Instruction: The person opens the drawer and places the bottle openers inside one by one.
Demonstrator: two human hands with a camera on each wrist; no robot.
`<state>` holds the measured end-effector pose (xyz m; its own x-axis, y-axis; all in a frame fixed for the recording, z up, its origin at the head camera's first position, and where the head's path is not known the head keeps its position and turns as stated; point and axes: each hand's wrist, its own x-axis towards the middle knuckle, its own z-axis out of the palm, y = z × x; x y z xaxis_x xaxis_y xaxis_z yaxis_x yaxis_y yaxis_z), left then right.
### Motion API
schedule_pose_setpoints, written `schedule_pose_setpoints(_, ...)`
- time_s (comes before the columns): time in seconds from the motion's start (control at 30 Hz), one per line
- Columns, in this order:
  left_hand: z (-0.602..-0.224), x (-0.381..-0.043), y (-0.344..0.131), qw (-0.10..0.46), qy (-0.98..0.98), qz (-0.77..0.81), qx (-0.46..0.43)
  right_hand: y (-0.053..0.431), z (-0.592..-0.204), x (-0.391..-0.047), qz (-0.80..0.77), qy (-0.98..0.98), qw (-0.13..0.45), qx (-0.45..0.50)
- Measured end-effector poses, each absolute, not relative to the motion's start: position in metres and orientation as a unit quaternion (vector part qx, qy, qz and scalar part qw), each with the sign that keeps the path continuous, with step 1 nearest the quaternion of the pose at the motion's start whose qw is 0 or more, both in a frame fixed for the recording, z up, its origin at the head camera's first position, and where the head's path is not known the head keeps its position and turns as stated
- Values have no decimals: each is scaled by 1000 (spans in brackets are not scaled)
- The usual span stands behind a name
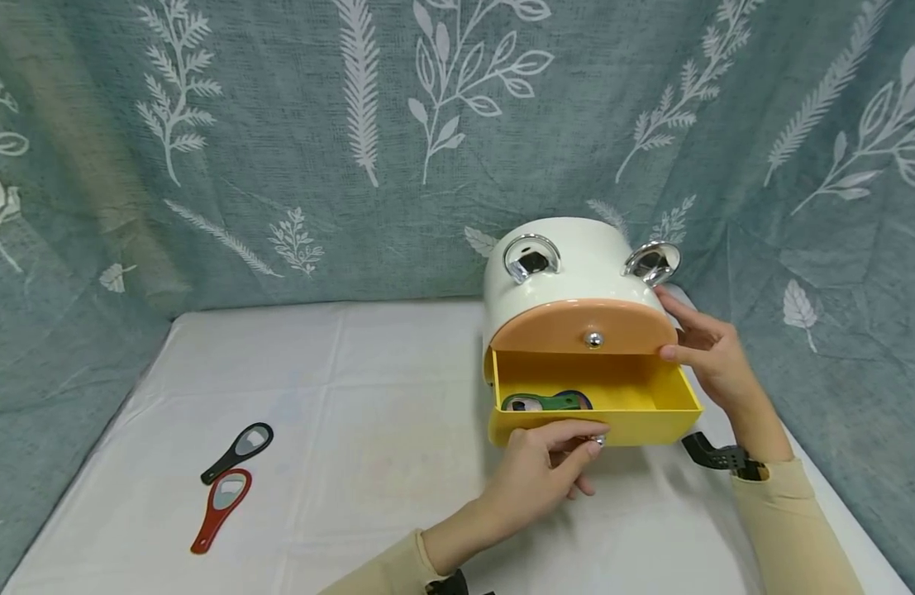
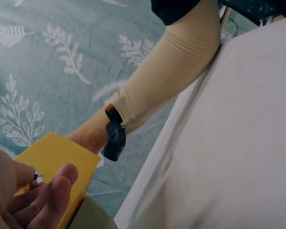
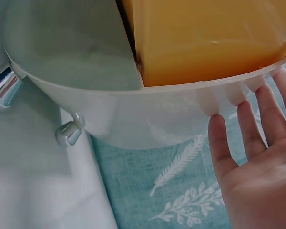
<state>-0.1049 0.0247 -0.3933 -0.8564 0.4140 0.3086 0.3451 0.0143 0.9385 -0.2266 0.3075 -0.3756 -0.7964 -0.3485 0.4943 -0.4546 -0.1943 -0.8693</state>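
Note:
A white, rounded two-drawer box [image 1: 576,277] with chrome eye-like rings stands at the right. Its lower yellow drawer [image 1: 643,427] is pulled out, while the orange upper drawer [image 1: 539,330] sits closed. My left hand [image 1: 535,475] pinches the lower drawer's silver knob [image 2: 38,179] between thumb and fingers. Inside the yellow drawer lie a green magnifying glass [image 1: 554,402] and a dark blue round item, partly hidden by the drawer front. Against the box's right side, my right hand [image 1: 710,355] rests with its fingers extended, the fingertips [image 3: 217,125] touching the white wall.
A black magnifying glass [image 1: 237,452] and a red magnifying glass [image 1: 221,511] lie close together at the left of the white-covered table [image 1: 375,463]. Behind the box hangs a green leaf-patterned curtain [image 1: 293,149], which also runs along both sides.

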Motion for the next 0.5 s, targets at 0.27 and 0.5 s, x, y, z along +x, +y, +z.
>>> schedule_pose_setpoints(0.27,-394,-104,25,33,704,660,260,308,-374,-226,704,-638,33,311)
schedule_pose_setpoints(0.5,-393,-105,23,36,710,654,259,308,-375,-224,703,-643,39,302)
